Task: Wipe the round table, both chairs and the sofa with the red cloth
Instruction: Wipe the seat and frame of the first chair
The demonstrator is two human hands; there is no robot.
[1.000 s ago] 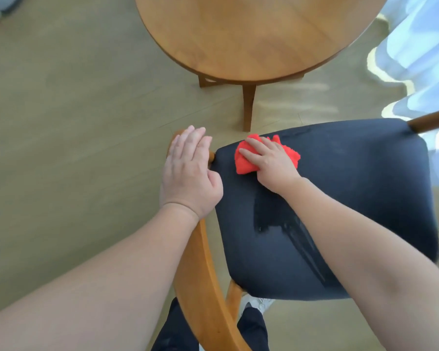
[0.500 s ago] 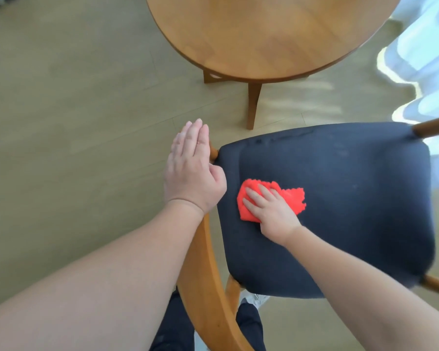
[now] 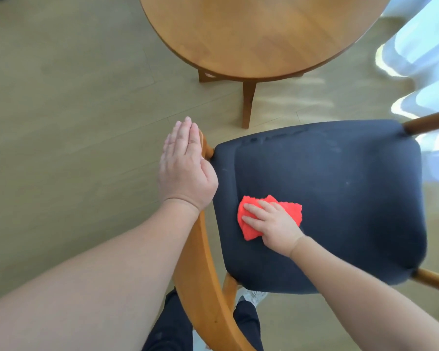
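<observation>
Red cloth [image 3: 292, 211] slid nearer — pressed, seemingly.

Pale wood-look plank floor [image 3: 74, 122] fills the left of the frame; sheer white curtains [image 3: 426, 59] hang at upper right, sunlight streaking the floor beside them.

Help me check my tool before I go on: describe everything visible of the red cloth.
The red cloth is a small, bright red rag, fuzzy-looking with ragged, wavy edges, perhaps microfibre. It lies bunched and flattened on the dark padded chair seat, toward the side nearest the curved wooden rail but apart from it. The right hand presses it down with straight, spread fingers, covering its middle. Cloth shows past the fingertips and on both sides of the hand. Nothing else touches it.
</observation>
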